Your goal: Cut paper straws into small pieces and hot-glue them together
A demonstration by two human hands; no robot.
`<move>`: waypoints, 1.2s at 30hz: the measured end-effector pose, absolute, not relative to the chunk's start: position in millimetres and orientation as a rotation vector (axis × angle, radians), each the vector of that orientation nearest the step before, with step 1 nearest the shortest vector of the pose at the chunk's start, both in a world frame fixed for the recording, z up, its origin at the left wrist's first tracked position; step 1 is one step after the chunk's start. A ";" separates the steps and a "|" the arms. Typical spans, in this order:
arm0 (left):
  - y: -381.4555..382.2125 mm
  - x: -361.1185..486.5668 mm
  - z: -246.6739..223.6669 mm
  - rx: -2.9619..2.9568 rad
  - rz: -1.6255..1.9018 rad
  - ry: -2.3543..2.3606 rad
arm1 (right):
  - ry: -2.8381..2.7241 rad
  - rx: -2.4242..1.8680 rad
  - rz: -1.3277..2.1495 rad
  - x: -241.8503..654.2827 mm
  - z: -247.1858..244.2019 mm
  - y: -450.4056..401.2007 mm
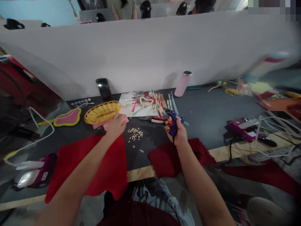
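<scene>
My right hand (177, 133) is wrapped round a blue hot glue gun (173, 121) with an orange trigger, its cord hanging down by the wrist. Over some pink paper (104, 126) at the near right end of a yellow woven basket (102, 113) is my left hand (116, 127). Its fingers look bent together, slightly blurred, and what they hold, if anything, is hidden. Between the hands, small pale wooden pieces (135, 134) lie scattered on the dark table. Pliers with red and black handles (158, 120) lie just left of the glue gun.
Behind the hands, a white sheet (125, 103) carries colourful sticks and a beaded loop (147, 102). A phone (103, 88) and pink bottle (183, 83) stand by the partition (145, 53). Red cloth (103, 166) drapes over the front edge. Purple devices (242, 129) with cables sit at both sides.
</scene>
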State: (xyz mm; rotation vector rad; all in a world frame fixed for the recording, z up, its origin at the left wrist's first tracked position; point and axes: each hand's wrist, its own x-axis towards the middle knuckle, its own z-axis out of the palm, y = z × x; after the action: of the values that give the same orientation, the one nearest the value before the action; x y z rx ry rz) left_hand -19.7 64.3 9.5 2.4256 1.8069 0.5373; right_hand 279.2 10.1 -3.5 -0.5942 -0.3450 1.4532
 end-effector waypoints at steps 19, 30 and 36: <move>109.5 41.5 28.6 2.904 -0.035 1.643 | -0.302 -0.569 1.426 287.4 -3.7 11.6; 121.0 36.1 27.9 3.072 -0.095 1.500 | -0.217 -0.509 1.465 288.9 -7.7 12.2; 122.8 36.0 40.8 3.096 0.102 1.731 | -0.193 -0.496 1.464 287.7 -6.6 11.9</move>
State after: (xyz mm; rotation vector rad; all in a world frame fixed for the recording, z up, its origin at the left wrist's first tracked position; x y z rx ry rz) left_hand 36.0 122.8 40.8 3.0963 1.7312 0.1021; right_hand 287.7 11.9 -6.6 -0.4958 -0.1929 1.4641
